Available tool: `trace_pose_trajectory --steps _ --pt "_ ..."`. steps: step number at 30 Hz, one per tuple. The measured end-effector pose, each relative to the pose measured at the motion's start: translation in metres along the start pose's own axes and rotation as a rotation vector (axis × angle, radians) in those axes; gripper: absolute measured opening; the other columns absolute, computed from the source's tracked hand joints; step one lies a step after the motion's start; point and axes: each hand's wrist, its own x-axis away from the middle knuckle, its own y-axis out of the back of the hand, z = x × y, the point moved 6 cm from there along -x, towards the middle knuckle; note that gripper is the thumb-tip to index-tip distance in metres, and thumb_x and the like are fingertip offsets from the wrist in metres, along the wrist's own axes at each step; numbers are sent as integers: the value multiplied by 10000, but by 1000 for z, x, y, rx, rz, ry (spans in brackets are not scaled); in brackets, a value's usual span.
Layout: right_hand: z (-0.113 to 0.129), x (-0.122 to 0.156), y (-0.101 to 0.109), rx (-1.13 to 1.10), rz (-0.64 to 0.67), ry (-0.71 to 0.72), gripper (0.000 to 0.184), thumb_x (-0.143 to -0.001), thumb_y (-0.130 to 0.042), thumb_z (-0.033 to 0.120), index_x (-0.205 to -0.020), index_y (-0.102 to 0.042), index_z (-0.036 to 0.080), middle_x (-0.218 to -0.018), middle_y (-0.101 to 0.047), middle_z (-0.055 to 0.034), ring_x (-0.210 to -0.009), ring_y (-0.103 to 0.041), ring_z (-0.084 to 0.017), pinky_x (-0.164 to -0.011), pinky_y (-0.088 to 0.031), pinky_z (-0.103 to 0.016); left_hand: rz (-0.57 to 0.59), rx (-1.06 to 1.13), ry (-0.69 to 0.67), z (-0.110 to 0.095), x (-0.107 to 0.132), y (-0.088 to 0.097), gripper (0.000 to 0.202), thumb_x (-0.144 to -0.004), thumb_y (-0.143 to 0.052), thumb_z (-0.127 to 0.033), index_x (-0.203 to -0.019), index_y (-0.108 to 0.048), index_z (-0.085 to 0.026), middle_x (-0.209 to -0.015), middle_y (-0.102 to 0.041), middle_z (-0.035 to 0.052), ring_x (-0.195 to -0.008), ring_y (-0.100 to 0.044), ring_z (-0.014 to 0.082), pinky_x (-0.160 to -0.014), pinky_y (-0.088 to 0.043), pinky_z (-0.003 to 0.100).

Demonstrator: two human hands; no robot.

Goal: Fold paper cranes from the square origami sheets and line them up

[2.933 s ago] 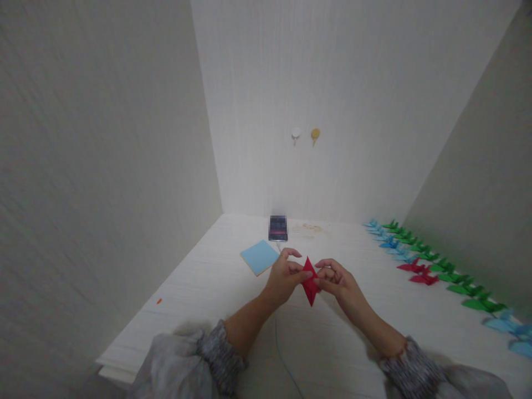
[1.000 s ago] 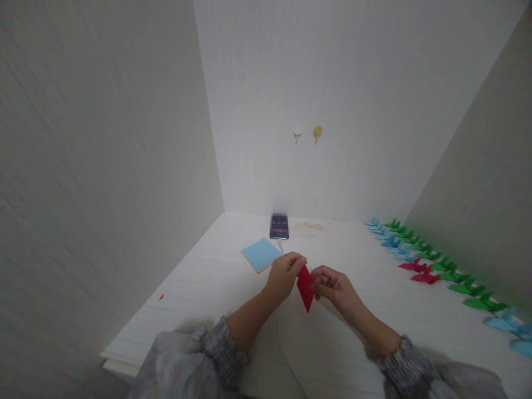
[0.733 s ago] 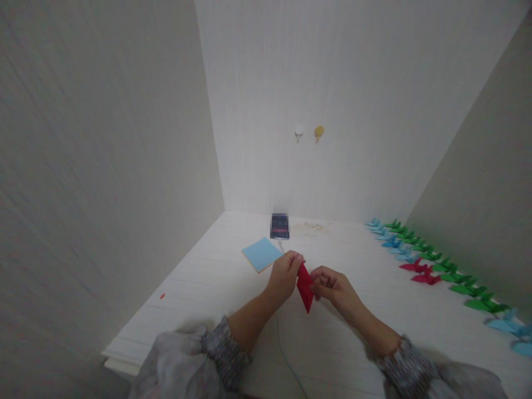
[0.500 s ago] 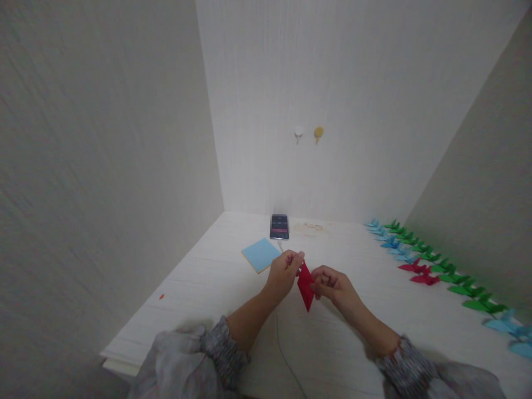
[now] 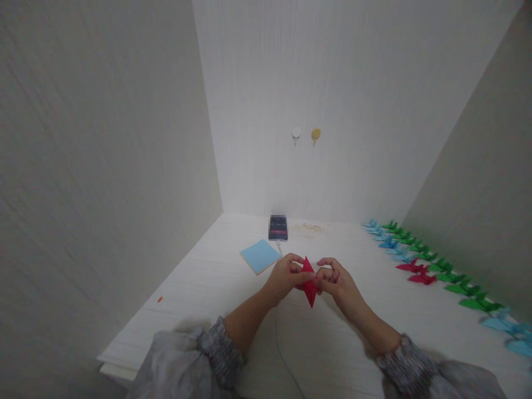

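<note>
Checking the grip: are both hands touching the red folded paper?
Touching. The head view shows the left hand and right hand pinching the red folded paper from either side.

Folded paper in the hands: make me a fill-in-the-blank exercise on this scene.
The left hand and the right hand together pinch a folded paper coloured ____.
The square paper pad on the table is ____ on top.
The row of paper figures lines the table's ____ side.
Missing words: red; blue; right.
</note>
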Motion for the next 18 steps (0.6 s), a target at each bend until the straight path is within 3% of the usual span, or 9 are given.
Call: trace_pose_trajectory --steps 9,14,18 --pt "1 2 0 -66 18 19 333 -627 -605 186 -871 -380 218 -515 -529 70 -442 -481 -92 -476 -367 -219 -22 43 -11 -4 3 2 519 -502 -707 -228 -858 -336 -159 -548 -584 -8 -464 -536 119 -475 -406 227" --pt "10 2 1 -2 -3 93 307 -663 -598 252 -903 -409 227 -540 -537 54 -492 -499 -107 -506 -386 -234 -15 155 -42 -7 2 0 429 -571 -662 -249 -828 -327 -169 -570 -575 -22 -500 -553 124 -519 -440 269" --pt "14 3 8 125 -59 120 142 -686 -583 280 -777 -531 184 -608 -560 12 -570 -513 -116 -565 -399 -247 51 188 -60 -14 3 -4 285 -591 -644 -257 -760 -457 -123 -665 -590 14 -602 -568 119 -630 -451 296"
